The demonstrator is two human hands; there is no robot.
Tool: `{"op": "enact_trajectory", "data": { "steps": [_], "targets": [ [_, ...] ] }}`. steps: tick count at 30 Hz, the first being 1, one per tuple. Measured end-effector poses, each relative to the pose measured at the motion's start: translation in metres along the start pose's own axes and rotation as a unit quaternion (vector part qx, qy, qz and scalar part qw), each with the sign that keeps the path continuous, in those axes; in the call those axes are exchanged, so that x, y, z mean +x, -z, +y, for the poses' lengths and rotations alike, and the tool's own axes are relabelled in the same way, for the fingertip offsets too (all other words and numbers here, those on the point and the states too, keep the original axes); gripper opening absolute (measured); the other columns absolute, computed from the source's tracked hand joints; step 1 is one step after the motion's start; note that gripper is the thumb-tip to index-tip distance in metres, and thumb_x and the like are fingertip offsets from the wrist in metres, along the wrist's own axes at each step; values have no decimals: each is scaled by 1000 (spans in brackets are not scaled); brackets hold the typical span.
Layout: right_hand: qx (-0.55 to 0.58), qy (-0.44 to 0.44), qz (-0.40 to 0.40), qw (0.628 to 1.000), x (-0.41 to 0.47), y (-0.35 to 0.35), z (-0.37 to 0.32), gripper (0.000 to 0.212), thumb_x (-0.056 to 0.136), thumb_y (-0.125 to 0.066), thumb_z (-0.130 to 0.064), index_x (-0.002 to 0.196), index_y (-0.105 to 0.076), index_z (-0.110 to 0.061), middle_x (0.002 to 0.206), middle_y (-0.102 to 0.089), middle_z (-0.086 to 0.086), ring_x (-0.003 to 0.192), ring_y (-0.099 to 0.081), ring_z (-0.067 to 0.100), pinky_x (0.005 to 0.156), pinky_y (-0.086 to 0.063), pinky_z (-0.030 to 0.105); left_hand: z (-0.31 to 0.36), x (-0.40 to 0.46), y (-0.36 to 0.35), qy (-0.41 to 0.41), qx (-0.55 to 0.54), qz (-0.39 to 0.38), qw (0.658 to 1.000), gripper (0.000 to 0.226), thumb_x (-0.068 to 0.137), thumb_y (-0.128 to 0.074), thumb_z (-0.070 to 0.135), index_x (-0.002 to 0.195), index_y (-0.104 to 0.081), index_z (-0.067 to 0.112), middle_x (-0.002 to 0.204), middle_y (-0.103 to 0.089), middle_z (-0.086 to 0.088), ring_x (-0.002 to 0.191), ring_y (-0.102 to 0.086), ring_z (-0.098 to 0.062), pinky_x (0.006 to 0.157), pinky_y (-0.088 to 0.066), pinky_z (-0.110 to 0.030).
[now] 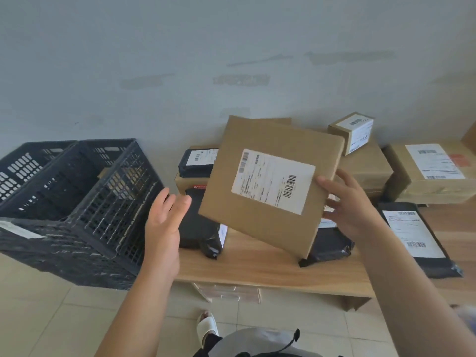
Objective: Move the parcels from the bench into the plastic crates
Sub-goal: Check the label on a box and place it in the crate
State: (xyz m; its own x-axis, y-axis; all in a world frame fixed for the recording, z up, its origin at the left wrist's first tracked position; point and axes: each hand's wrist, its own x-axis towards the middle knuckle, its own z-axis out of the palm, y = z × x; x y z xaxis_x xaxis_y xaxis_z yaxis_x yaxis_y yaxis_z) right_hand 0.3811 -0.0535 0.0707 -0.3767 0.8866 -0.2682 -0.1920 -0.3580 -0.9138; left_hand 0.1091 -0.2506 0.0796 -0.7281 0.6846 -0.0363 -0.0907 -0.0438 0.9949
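Two dark plastic crates (77, 191) are seen side by side on the floor at the left of the wooden bench (270, 269). Through the slatted wall of the nearer crate something tan can be made out, which may be a parcel already moved, though this cannot be confirmed. Most of the work is judged to remain, since many parcels are left on the bench.

A large taped cardboard box (435, 173) with a white label lies at the right rear, and another plain box (365, 168) is set beside it, carrying a small labelled carton (353, 131). A long black poly mailer (417, 238) lies flat at the right edge. Two more black mailers, one at the left (203, 235) and one partly hidden (332, 246), rest near the front. A small black parcel (195, 162) is stacked on a low box at the back.

The parcel in hand, a flat brown cardboard mailer (270, 184) with a barcoded label, is held tilted in the air above the bench, not yet over a crate. Its right edge is grasped by the right hand (347, 207), thumb on top and fingers beneath. The left hand (164, 222) is held apart from it, fingers relaxed, holding nothing.
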Motion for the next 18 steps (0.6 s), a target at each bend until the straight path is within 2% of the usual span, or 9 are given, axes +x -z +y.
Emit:
{"op": "enact_trajectory", "data": {
  "steps": [2,4,5,7,9,11,14,15,18],
  "targets": [
    [118,-25,19,992,-5,3,19,52,87,-77,-28,134,-57,-22,114,-68,7,97,-66,30,83,-53,52,-1,-8,-13,13,-7,-24,1000,101,73,-82,46,159,-31,33,163,-37,-1,141,-44,-8,111,-34,-33],
    [234,-51,36,970,-11,0,35,59,79,-82,-33,132,-60,-16,111,-61,10,98,-61,32,83,-48,52,-3,-17,-27,31,-5,-61,998,111,64,-86,51,158,-27,42,166,-32,1,140,-43,-7,111,-34,-37],
    [275,-59,36,959,-16,-3,41,61,78,-83,-32,133,-62,-15,112,-60,11,101,-61,34,83,-50,51,-5,-22,-35,39,-4,-81,996,115,59,-86,54,157,-27,46,166,-31,1,136,-45,-2,111,-35,-39],
    [320,-69,27,945,-25,-8,48,54,77,-81,-28,127,-67,-16,113,-62,14,106,-64,37,85,-57,54,-8,-29,-48,51,-5,-117,992,118,55,-86,54,157,-26,50,165,-30,2,126,-48,10,115,-37,-42],
    [344,-72,9,936,-33,-10,54,54,79,-76,-25,131,-66,-17,117,-61,15,113,-64,40,93,-56,61,-10,-34,-60,54,3,-147,988,114,57,-86,54,154,-27,55,162,-32,4,113,-51,24,119,-36,-50],
    [352,-75,-5,933,-40,-9,57,57,80,-76,-24,134,-63,-17,123,-59,15,118,-62,41,94,-56,61,-11,-34,-69,57,9,-169,984,107,60,-86,52,151,-30,58,159,-38,5,107,-55,27,118,-38,-54],
    [350,-66,-21,934,-49,-7,56,61,66,-91,-27,121,-65,-19,123,-51,15,118,-58,39,91,-59,59,-10,-32,-77,64,14,-195,979,102,65,-87,46,150,-31,58,148,-57,5,119,-64,3,109,-48,-52],
    [348,-62,-25,935,-51,-5,55,58,67,-91,-27,118,-64,-19,123,-51,15,118,-58,39,90,-60,58,-11,-31,-79,63,15,-200,978,102,66,-88,43,150,-31,56,142,-63,3,121,-66,-5,103,-53,-48],
    [348,-43,-24,936,-58,0,49,36,84,-72,-24,119,-62,-20,125,-58,15,117,-61,39,81,-63,52,-8,-30,-83,56,32,-221,973,96,71,-87,33,151,-35,50,134,-69,1,125,-65,-14,97,-57,-43]
  ]
}}
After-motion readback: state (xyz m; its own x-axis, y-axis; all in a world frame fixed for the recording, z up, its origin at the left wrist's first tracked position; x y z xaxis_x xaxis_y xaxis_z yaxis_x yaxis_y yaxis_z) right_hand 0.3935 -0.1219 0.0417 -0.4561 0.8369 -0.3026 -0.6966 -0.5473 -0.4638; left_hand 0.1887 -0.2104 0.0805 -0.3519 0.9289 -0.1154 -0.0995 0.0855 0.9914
